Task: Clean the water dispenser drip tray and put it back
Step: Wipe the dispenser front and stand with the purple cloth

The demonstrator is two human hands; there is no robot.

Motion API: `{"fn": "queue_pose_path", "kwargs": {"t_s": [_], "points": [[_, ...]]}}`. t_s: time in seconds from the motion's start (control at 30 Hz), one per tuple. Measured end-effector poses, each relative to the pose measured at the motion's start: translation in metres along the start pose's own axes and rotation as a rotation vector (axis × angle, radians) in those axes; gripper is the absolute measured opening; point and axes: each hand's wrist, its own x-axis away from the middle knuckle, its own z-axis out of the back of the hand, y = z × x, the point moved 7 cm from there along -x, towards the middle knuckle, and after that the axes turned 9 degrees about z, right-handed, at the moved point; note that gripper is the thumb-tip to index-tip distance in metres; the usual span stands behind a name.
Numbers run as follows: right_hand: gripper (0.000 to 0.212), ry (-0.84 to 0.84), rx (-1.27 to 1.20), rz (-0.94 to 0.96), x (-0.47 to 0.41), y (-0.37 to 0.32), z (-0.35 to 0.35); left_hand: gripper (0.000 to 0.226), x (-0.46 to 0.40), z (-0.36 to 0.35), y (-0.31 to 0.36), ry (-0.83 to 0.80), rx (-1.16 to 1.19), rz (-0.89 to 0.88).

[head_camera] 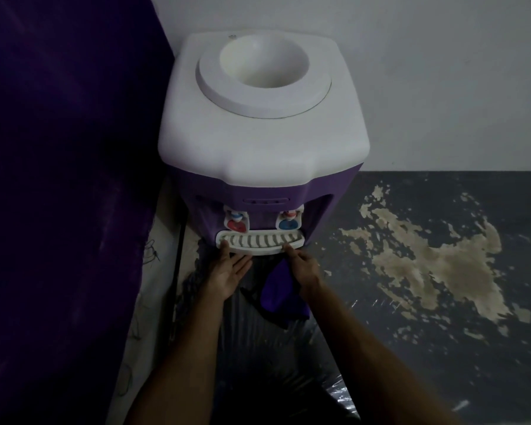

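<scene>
Left hand (pixel 232 271), fingers straight, presses drip tray (pixel 259 242); right hand (pixel 304 266) grips purple cloth (pixel 281 289), thumb touching tray. No legible writing.

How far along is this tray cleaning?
The drip tray sits in its slot under the taps of the dispenser, so it is near the end or the start. Both hands touch its front edge: left hand, right hand holding a purple cloth. Seating it fully may remain.

Purple curtain (pixel 65 179) — peeling dark floor (pixel 426 271)
</scene>
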Motion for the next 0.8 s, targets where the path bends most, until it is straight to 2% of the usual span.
{"fn": "queue_pose_path", "kwargs": {"t_s": [0.13, 0.23, 0.3, 0.37, 0.43, 0.57, 0.63, 0.67, 0.8], "points": [[0.031, 0.002, 0.118, 0.104, 0.008, -0.013, 0.004, 0.063, 0.004, 0.007, 0.006, 0.092, -0.175, 0.005], [0.041, 0.021, 0.357, 0.249, 0.016, -0.019, 0.005, 0.067, 0.008, 0.014, 0.012, 0.215, -0.230, -0.008], [0.044, 0.022, 0.486, 0.390, 0.029, -0.020, 0.002, 0.066, 0.011, 0.016, 0.012, 0.240, -0.230, -0.005], [0.048, -0.010, 0.731, 0.545, 0.040, -0.014, -0.003, 0.063, 0.014, 0.016, 0.008, 0.242, -0.238, -0.006], [0.043, -0.008, 1.003, 0.649, 0.044, -0.006, -0.004, 0.058, 0.018, 0.018, 0.002, 0.253, -0.261, -0.019], [0.037, 0.131, 1.001, 0.760, 0.052, -0.012, 0.007, 0.050, 0.025, 0.015, -0.004, 0.234, -0.299, -0.059], [0.029, 0.148, 1.084, 0.848, 0.055, -0.010, 0.003, 0.044, 0.026, 0.014, -0.004, 0.236, -0.294, -0.082], [0.030, 0.126, 1.154, 0.861, 0.057, -0.005, -0.001, 0.042, 0.027, 0.014, -0.003, 0.244, -0.291, -0.099], [0.058, 0.050, 1.432, 0.732, 0.057, 0.017, -0.009, 0.036, 0.026, 0.019, -0.002, 0.287, -0.269, -0.162]]}}
